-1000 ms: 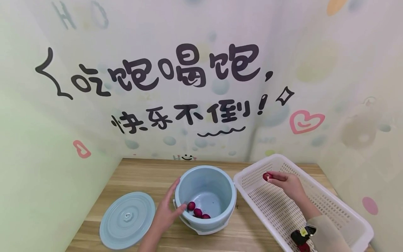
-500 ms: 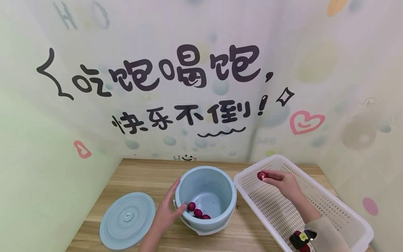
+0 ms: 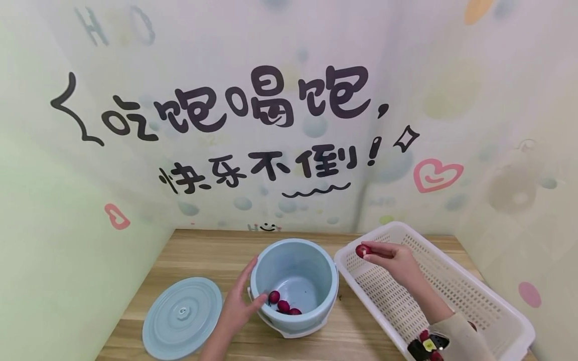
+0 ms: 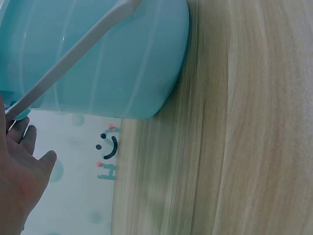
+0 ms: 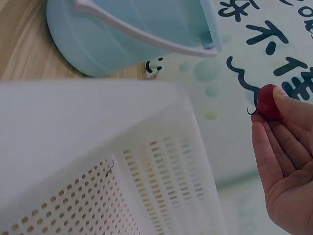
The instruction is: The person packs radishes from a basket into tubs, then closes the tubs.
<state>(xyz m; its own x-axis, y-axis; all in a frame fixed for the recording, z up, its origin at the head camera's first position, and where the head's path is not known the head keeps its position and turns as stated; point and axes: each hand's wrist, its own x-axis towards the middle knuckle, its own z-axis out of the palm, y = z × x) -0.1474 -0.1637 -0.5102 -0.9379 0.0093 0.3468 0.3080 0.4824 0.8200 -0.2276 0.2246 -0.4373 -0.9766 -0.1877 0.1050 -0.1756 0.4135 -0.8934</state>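
A light blue bucket [image 3: 311, 263] stands mid-table with several red radishes [image 3: 283, 306] at its bottom left. My left hand [image 3: 236, 307] rests against the bucket's left side, fingers spread and thumb at the rim. In the left wrist view, its fingers [image 4: 29, 137] reach past the end of the pale handle [image 4: 73, 58]. My right hand [image 3: 399, 261] pinches a red radish [image 3: 363, 250] between thumb and fingers, above the basket's far left corner. The thin root of this radish [image 5: 268, 102] shows in the right wrist view.
A white perforated basket [image 3: 395, 228] stands right of the bucket, with a few red radishes [image 3: 436, 356] near my right wrist, partly hidden by the sleeve and wrist camera. The blue lid [image 3: 180, 323] lies on the wooden table at left. A printed wall rises behind.
My right hand has moved left with the radish, from over the basket's interior towards its bucket-side rim. The left hand and bucket have stayed put.
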